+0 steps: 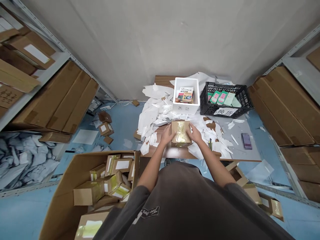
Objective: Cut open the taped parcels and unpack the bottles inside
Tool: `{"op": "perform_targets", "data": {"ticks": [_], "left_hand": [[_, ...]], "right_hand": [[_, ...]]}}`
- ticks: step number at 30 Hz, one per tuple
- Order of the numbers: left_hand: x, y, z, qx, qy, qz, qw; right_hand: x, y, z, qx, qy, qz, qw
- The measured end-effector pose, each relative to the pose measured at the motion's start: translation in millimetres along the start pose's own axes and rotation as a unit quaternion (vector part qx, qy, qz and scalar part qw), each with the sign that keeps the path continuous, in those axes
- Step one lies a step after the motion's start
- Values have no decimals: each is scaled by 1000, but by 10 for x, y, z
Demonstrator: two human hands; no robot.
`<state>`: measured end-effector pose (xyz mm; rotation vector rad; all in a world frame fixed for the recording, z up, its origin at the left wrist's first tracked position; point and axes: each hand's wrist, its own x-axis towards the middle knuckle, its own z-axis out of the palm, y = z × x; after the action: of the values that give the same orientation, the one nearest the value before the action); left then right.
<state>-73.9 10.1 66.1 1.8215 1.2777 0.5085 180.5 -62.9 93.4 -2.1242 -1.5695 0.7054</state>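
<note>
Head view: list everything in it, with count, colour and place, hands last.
Taped box: one, brown, yellowish tape, on the table
Table: one, brown and grey, by the wall
Paper scraps: many, white, on the table
White bin: one, back of table
Books: several, mixed, in that bin
Crate: one, black, right of bin
Packs: several, green, in crate
Blurred item: one, purple, table's right
Large carton: one, brown, lower left
Small boxes: many, brown, in carton
Shelving: two units, pale, left and right
Stored cartons: many, brown, on shelving
Crumpled heap: one, grey, lower left shelving
Floor boxes: several, brown, both sides
Floor: one, blue
Wall: grey, ahead
Shirt: one, dark grey, bottom centre
Hands: two, bare, left and right of taped box
</note>
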Motion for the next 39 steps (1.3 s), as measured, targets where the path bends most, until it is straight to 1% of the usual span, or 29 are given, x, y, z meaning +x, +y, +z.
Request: {"op": "perform_targets", "data": {"ticks": [2,3,4,6,7,8,10,12,14,16,18,20,22,25,27,29,32,34,36,39], "left_hand": [[-238,-97,9,-4,-62,46,997],[-346,-135,36,-13,-88,62,994],[-436,-163,74,-24,-100,71,992],[-548,-185,146,-42,-95,66,992],[-564,-182,163,-46,-82,58,994],[-554,-173,159,-46,-66,48,996],[-458,-144,95,-47,-33,38,998],[-280,-117,0,-53,1,36,998],[-61,-108,-61,-59,10,33,998],[141,-132,-60,-60,-7,21,998],[278,-197,-25,-45,-42,14,998],[347,-288,-8,-5,-90,15,996],[384,-367,-37,56,-141,13,988],[498,-366,-131,157,-201,7,967],[638,-270,-172,212,-238,16,948],[796,-138,-166,257,-270,11,928],[963,0,-104,320,-291,-29,901],[997,-1,-75,354,-287,-32,890],[968,-63,-68,373,-271,-8,887],[818,-173,-56,393,-256,3,883]], "right_hand": [[-325,162,139,46,-11,-63,997],[-475,223,225,62,-21,-83,994],[-601,264,311,76,-27,-88,993],[-750,284,435,93,-15,-72,993],[-765,266,454,95,-7,-62,994],[-737,235,438,91,0,-54,994],[-570,144,314,74,9,-45,996],[-293,41,137,47,19,-29,998],[24,-54,6,18,36,1,999],[301,-125,-23,8,24,33,999],[470,-152,37,-10,-14,70,997],[500,-124,132,-43,-50,89,994],[410,-39,209,-74,-60,73,993],[151,165,245,-93,-40,24,995],[-45,333,224,-97,-33,13,995],[-238,527,183,-102,-36,22,994],[-512,899,107,-113,-58,66,990],[-680,1209,56,-116,-71,107,985],[-820,1543,17,-112,-78,152,979],[-934,1998,4,-102,-85,213,968]]}}
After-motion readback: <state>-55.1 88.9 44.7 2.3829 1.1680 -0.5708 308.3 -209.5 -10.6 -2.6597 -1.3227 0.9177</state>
